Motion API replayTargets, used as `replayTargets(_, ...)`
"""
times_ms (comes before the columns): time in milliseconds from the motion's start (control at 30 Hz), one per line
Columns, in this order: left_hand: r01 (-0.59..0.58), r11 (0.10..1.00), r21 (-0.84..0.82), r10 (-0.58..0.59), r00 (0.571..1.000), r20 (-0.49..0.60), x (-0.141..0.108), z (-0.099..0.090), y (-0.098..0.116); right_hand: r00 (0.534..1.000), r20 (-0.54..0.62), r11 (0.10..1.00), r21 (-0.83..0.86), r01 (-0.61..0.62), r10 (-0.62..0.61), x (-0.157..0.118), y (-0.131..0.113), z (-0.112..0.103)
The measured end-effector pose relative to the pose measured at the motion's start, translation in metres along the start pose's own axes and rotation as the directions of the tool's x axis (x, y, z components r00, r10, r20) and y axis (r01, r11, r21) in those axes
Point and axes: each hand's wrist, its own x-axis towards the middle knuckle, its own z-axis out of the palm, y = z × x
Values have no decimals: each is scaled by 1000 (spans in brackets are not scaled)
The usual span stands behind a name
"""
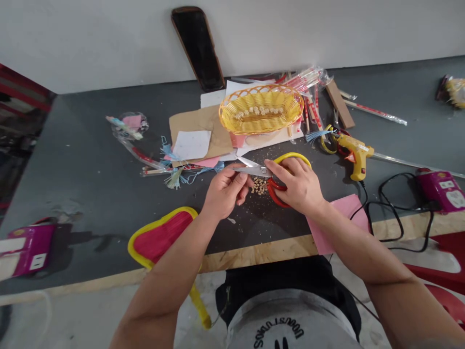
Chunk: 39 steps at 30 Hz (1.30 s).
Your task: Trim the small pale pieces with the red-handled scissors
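In my right hand (300, 186) is a pair of scissors (258, 170) with one yellow and one red handle loop. Its blades are parted and point left towards my left hand (225, 190). The fingers of that hand are pinched together right at the lower blade; whatever sits between them is too small to make out. Under the blades, a little heap of beige cut bits (259, 186) lies on the dark tabletop (90, 194), with crumbs scattered around it. Beyond my hands stands a yellow woven basket (261, 125) holding a row of small beige pieces.
A yellow glue gun (358, 154) with a black cord lies to the right. A pink sheet (341, 218) is under my right forearm. A red fan-shaped piece with yellow trim (162, 235) lies by my left arm. Blue tassels (176, 177) and a leaning phone (199, 48) are farther back.
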Motion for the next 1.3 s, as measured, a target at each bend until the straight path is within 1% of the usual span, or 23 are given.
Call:
replayTargets(100,-8,1000,-6,8,1000,-28,0,2,1,1000,21,999,-42,6,-5,-1,0,-2)
replayTargets(167,-4,1000,-11,3,999,-36,-1,3,1,999,46,999,-35,-4,6,-2,1,-2)
replayTargets(267,8,1000,-16,-9,1000,-28,-1,3,2,997,56,999,15,-46,45,-2,3,-1)
replayTargets(367,14,1000,-12,-15,1000,-23,-1,3,2,995,32,991,92,-95,93,0,5,-2)
replayTargets(433,10,1000,-19,-10,999,-35,0,3,2,996,29,987,133,-88,85,2,4,-3)
replayTargets(500,-4,1000,-29,2,998,-57,1,2,0,998,47,988,144,-57,50,2,3,-3)
replayTargets(633,-24,999,-23,22,996,-85,3,1,-2,999,53,993,114,-19,13,1,0,-1)
replayTargets(867,-22,1000,8,23,994,-109,2,0,-1,999,31,997,69,-38,36,1,-3,-1)
replayTargets(933,-20,1000,11,21,993,-113,2,0,-1,998,47,998,53,-36,33,1,-3,-2)
replayTargets(1033,-17,1000,24,19,996,-89,1,0,-2,993,92,996,46,-74,70,0,-1,-2)
replayTargets(1133,-18,999,36,21,997,-74,1,0,-3,986,91,980,129,-152,141,0,2,-2)
replayTargets(1200,-38,998,41,42,995,-95,2,-1,-3,983,75,959,219,-178,165,1,4,-3)
replayTargets(1233,-56,997,49,61,993,-106,3,-2,-3,985,69,951,258,-172,160,2,4,-4)
replayTargets(1300,-101,992,75,110,986,-122,5,-5,-4,991,73,943,306,-129,111,2,3,-4)
